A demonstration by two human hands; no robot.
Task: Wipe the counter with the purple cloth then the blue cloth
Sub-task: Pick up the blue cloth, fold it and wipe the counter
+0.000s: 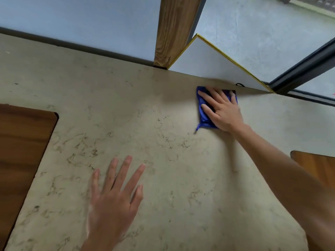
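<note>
A beige marbled counter (154, 124) fills most of the head view. My right hand (222, 109) lies flat with spread fingers on a folded blue cloth (204, 118), pressing it onto the counter close to the far edge on the right. The hand hides most of the cloth; its left side and a loose corner stick out. My left hand (114, 192) rests palm down on the counter near me, fingers apart, holding nothing. No purple cloth is in sight.
A wooden post (174, 29) rises behind the far edge. A white panel with a yellow rim (213, 64) leans there. A small black loop (239, 84) sits at the far edge. Brown wooden surfaces flank the counter at left (21, 145) and right (319, 167).
</note>
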